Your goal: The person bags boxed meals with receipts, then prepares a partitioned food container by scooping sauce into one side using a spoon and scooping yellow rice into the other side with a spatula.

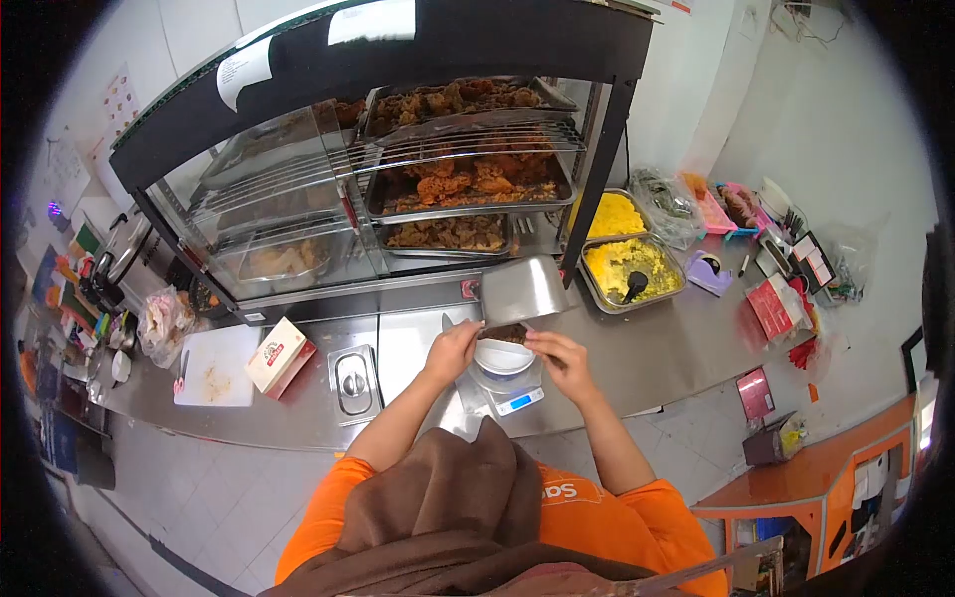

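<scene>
A deep stainless-steel pan (524,289) is tipped up over a white bowl (503,356), its open side toward me. Dark brown food (505,334) shows between the pan's lower edge and the bowl. My left hand (455,350) is closed on the pan's near left edge. At the bowl's right rim, close to the pan, my right hand (563,364) is closed with its fingertips together; what it grips is too small to make out. Under the bowl is a digital kitchen scale (519,401) with a lit blue display.
A heated display case (468,189) with trays of fried food stands behind. Trays of yellow food (632,271) are at right, beside a purple tape dispenser (706,274). Leftward are a lidded steel container (354,384), a paper box (280,359) and a white cutting board (216,368).
</scene>
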Tool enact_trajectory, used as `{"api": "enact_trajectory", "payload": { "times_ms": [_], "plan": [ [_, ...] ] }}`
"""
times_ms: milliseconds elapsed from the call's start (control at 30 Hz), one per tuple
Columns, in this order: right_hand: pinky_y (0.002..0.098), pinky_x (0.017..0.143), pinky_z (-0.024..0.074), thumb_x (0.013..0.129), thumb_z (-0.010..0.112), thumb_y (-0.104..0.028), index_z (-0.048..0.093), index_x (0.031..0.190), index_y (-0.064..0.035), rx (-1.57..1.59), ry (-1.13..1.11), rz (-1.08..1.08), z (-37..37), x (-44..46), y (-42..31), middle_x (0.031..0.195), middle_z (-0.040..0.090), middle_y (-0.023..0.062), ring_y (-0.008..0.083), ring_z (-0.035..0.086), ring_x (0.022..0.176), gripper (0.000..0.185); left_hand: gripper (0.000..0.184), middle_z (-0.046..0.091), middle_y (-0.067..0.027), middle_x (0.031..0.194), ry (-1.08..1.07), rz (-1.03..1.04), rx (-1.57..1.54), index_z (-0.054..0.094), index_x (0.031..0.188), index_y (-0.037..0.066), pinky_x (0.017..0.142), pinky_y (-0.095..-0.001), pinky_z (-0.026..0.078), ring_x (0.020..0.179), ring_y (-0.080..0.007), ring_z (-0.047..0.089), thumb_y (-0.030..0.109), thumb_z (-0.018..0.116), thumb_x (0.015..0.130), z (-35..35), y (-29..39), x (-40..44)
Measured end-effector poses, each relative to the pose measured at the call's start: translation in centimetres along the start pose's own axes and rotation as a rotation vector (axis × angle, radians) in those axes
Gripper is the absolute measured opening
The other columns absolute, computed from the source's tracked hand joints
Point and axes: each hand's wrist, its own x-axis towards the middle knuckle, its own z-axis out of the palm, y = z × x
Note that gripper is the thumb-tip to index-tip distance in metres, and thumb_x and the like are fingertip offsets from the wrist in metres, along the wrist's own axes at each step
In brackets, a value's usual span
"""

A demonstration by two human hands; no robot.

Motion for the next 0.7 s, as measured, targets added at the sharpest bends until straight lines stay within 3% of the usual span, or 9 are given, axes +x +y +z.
{"api": "enact_trajectory", "payload": {
  "times_ms": [100,200,300,400,500,600,700],
  "plan": [
    [0.0315,0.082,0.047,0.074,0.057,0.006,0.064,0.095,-0.0054,0.003,-0.064,0.083,-0.3,-1.7,-1.1,0.1,0.062,0.0122,0.0252,0.059,0.096,0.026,0.023,0.061,-0.0204,0.086,-0.047,-0.04,0.01,0.056,0.099,0.003,0.07,-0.0408,0.05,0.079,-0.0349,0.06,0.003,0.055,0.076,0.1,-0.4,-0.1],
    [0.0305,0.08,0.048,0.074,0.056,0.006,0.065,0.095,-0.0047,0.019,-0.023,0.141,-0.4,-2.9,-0.9,0.1,0.062,0.0124,0.0239,0.059,0.094,0.025,0.017,0.06,-0.0192,0.079,0.08,-0.002,0.0,0.056,0.092,0.003,0.061,-0.0383,0.049,0.069,-0.0343,0.06,0.0,0.056,0.076,0.2,-0.4,0.1],
    [0.0284,0.078,0.0482,0.077,0.055,0.004,0.064,0.094,-0.0015,-0.01,0.109,0.088,-0.3,-3.2,0.6,0.099,0.062,0.0132,0.0218,0.06,0.091,0.02,0.016,0.061,-0.0192,0.08,0.086,-0.101,-0.049,0.056,0.093,0.002,0.062,-0.037,0.05,0.07,-0.0341,0.06,0.001,0.056,0.076,-0.6,0.1,0.2],
    [0.027,0.077,0.0475,0.08,0.055,0.002,0.064,0.093,0.0014,0.122,0.223,0.234,0.7,-3.0,1.8,0.096,0.062,0.0134,0.0195,0.06,0.088,0.015,0.018,0.062,-0.0189,0.085,0.104,-0.256,-0.091,0.056,0.095,0.0,0.066,-0.0374,0.05,0.075,-0.0347,0.061,0.002,0.054,0.078,-1.3,0.3,-0.6],
    [0.0273,0.078,0.0469,0.082,0.054,0.001,0.064,0.091,0.0027,0.175,0.178,0.281,1.6,-2.5,2.1,0.094,0.062,0.0128,0.0182,0.059,0.088,0.014,0.019,0.063,-0.019,0.083,0.184,-0.325,-0.127,0.056,0.097,-0.002,0.066,-0.0343,0.05,0.074,-0.0321,0.063,0.002,0.054,0.079,-2.2,0.3,-2.4],
    [0.027,0.076,0.0473,0.084,0.053,-0.002,0.062,0.092,0.0048,0.17,0.246,0.231,2.4,-2.3,3.5,0.095,0.062,0.0126,0.0174,0.059,0.086,0.014,0.018,0.064,-0.0177,0.082,0.269,-0.445,-0.245,0.055,0.098,-0.004,0.066,-0.0303,0.05,0.074,-0.0244,0.065,0.0,0.054,0.08,-3.6,0.0,-5.5],
    [0.0264,0.076,0.0475,0.087,0.052,-0.005,0.059,0.094,0.0075,0.304,0.498,0.397,3.3,-1.8,3.5,0.095,0.062,0.0121,0.0173,0.059,0.085,0.016,0.02,0.064,-0.0118,0.086,0.271,-0.691,-0.464,0.05,0.102,-0.007,0.071,-0.0229,0.049,0.081,-0.015,0.062,0.001,0.054,0.083,-5.8,0.3,-8.0]
  ]
}}
